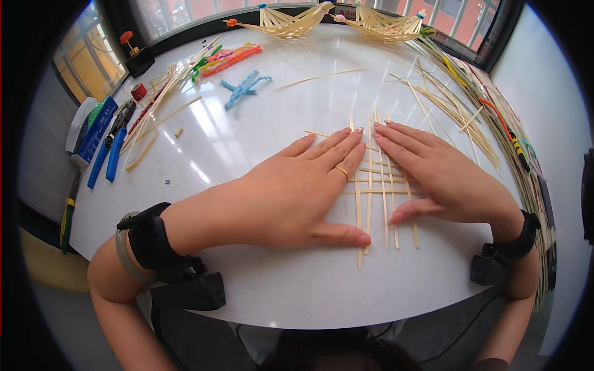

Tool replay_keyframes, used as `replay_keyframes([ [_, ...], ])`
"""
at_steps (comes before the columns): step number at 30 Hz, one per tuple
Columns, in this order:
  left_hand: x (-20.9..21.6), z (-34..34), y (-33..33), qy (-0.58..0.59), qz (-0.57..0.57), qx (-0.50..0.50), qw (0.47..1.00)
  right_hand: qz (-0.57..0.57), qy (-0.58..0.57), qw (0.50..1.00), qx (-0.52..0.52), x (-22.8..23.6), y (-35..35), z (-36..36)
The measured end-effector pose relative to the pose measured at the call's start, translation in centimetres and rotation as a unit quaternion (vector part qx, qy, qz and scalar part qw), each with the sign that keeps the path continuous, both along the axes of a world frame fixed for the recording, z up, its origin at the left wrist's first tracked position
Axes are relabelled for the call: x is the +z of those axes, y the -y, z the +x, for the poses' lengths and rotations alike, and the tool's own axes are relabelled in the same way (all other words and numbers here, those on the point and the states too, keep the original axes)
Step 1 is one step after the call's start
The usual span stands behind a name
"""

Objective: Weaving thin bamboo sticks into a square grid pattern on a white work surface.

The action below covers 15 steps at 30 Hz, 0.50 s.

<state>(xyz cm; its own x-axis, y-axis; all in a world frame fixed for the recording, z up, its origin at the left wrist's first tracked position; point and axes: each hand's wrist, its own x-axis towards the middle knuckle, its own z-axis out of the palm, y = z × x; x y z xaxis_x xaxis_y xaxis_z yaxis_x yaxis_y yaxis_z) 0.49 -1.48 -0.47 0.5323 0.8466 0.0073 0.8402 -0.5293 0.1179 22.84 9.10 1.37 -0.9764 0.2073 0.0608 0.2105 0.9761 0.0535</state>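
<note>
A small open lattice of pale bamboo strips [370, 204] lies flat on the white table, several strips running away from me and several crossing them. My left hand [297, 191] rests flat over its left side, fingers stretched out and thumb on the near strip ends. Over the right side lies my right hand [442, 176], also flat, its thumb touching the right-hand strips. The fingertips of both hands nearly meet at the far end of the lattice. Parts of the crossing strips are hidden under my palms.
Blue-handled pliers [112, 148] and a blue box [96, 133] stand at the left. Light blue fuzzy stems [241, 91] and a colourful bundle [232, 60] lie farther back. Two woven bamboo pieces [288, 23] sit by the window. Loose strips [461, 111] and long bundled strips [495, 105] line the right.
</note>
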Motion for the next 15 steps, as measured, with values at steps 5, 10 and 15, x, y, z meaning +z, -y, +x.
replay_keyframes([
  [5, -0.4, 0.2, -0.2, 0.02, 0.011, 0.008, 1.0, -0.058, -0.007, 0.998, 0.001, 0.1, -0.2, 0.2],
  [10, 0.2, 0.0, -0.6, 0.116, -0.026, 0.056, 0.991, -0.058, -0.027, 0.998, 0.0, -0.1, 0.0, 0.2],
  [15, 1.4, -0.6, -0.9, 0.149, 0.028, 0.071, 0.986, -0.1, -0.091, 0.989, -0.065, 1.9, -0.1, 1.1],
])
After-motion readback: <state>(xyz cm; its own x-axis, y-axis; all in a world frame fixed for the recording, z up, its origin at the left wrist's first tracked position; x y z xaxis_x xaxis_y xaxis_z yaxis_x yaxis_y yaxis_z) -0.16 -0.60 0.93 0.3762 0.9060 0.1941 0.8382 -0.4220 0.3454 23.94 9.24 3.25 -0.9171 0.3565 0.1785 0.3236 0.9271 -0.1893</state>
